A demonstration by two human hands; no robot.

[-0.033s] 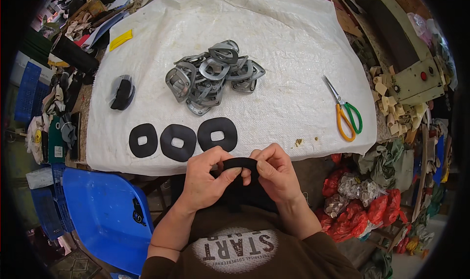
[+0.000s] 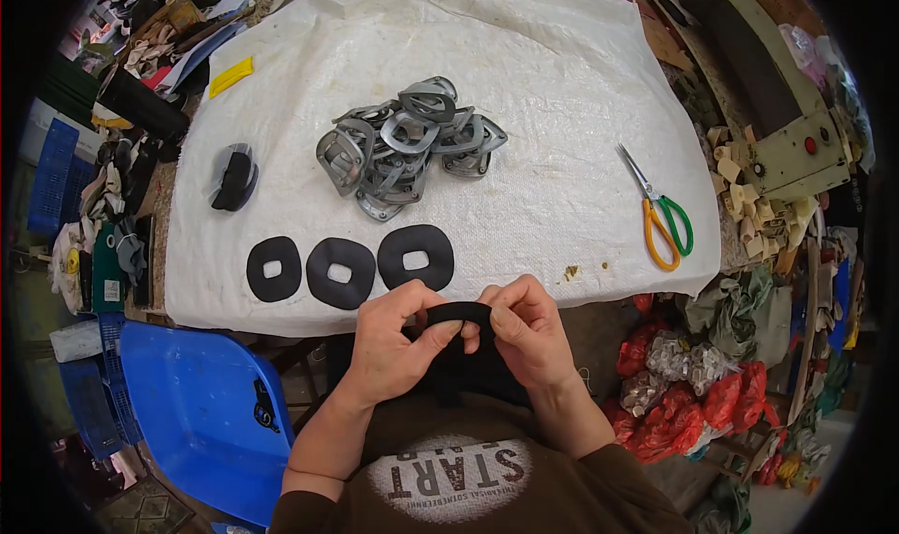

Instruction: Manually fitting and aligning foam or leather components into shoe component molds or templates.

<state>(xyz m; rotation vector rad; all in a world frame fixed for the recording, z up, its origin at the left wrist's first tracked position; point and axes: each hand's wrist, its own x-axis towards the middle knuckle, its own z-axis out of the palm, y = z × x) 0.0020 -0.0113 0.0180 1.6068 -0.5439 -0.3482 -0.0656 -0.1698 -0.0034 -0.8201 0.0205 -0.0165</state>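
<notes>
A black fabric pad, seen nearly edge-on, is pinched between both hands at the table's near edge. My left hand grips its left end with thumb and bent fingers. On its right end, my right hand is closed the same way. Three flat, rounded black pads lie just beyond, each with a squarish center hole: a left one, a middle one and a right one, which is closest to my left hand. Farther off is a heap of grey frames with open centers.
White woven sheeting covers the table. Scissors with orange and green handles lie at right; a black roll and yellow strip are at left. A blue tub stands lower left, red bags lower right, a machine far right.
</notes>
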